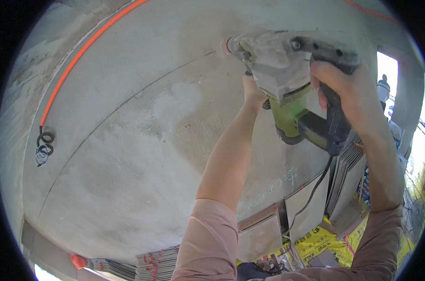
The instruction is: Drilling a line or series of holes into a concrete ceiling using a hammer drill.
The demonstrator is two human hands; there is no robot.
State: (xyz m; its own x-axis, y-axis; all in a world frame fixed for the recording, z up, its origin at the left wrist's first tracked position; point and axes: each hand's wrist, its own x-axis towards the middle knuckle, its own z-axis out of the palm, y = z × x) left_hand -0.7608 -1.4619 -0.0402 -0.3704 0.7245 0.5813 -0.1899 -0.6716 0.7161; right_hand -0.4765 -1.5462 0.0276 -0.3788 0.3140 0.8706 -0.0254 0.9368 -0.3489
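A dusty wall chaser, with a green motor body and pale grey guard, is up against the grey wall at the upper right. My right hand wraps around its black rear handle. Beneath the guard, my left hand grips the tool's front side; most of its fingers are hidden behind the tool. A dark line curves across the wall and ends close to the reddish front end of the guard. Whether the blade touches the wall is hidden. From the handle's base, a black power cord hangs down.
Orange conduit runs along the upper left, with coiled wires at its end. Below, tile stacks and large panels lean along the wall's foot. Yellow printed sheeting covers floor at lower right, near a bright window opening.
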